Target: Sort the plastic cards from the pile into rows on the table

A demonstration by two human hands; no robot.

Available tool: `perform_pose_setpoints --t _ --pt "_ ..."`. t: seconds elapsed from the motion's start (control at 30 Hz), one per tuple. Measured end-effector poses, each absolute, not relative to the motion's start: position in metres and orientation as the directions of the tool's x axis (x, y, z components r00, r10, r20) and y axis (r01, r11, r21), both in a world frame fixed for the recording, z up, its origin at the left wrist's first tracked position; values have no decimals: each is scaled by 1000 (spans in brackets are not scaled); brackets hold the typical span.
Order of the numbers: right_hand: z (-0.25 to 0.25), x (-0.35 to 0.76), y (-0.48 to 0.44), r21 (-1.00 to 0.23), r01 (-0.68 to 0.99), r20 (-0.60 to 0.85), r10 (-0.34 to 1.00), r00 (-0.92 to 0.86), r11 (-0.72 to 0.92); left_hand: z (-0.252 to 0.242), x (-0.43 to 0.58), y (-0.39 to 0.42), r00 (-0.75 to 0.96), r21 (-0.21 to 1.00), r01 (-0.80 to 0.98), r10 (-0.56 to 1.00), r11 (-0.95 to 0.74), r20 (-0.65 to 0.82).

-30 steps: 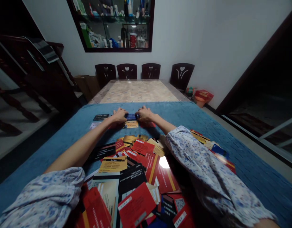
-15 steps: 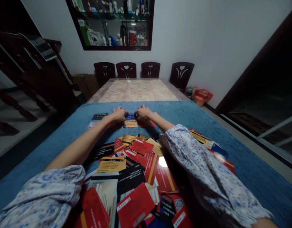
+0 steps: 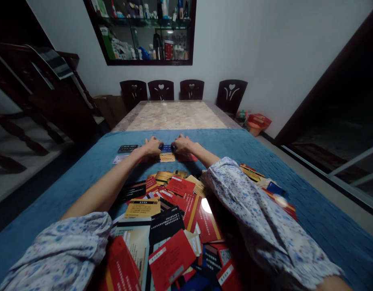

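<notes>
At the far part of the blue cloth, my left hand (image 3: pixel 152 146) has its curled fingers on the left end of a dark blue card (image 3: pixel 167 148). My right hand (image 3: pixel 182 144) holds the opposite end of that card in the same way. Just below it lies a yellow card (image 3: pixel 167 158). A red card (image 3: pixel 188 157) shows partly under my right wrist. Left of my left hand are a black card (image 3: pixel 127 148) and a pale card (image 3: pixel 117 159). Closer to me, between my forearms, spreads a heap of mixed cards, with a red card (image 3: pixel 171 258) on top.
A blue cloth (image 3: pixel 83 178) covers the near part of the table, with the patterned tabletop (image 3: pixel 177 115) beyond it. More cards (image 3: pixel 275 189) lie right of my right sleeve. Several dark chairs (image 3: pixel 192 89) stand along the far wall.
The view has shifted slightly. Both hands stay at the blue card with hardly any movement.
</notes>
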State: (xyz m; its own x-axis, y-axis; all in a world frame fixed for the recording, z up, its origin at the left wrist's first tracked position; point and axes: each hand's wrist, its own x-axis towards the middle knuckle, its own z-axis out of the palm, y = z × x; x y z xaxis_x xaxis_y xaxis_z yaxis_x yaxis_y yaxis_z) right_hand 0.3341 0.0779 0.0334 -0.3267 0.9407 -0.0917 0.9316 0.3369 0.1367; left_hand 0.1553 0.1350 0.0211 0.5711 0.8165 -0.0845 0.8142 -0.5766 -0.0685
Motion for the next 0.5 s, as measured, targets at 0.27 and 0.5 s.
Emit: perform_pose_setpoints --t 0.27,0.5 --pt "42 344 61 120 924 -41 932 -360 362 23 150 116 636 -75 772 768 -632 72" --pt "46 353 33 61 919 2 921 -390 389 22 142 82 677 17 727 720 -687 151"
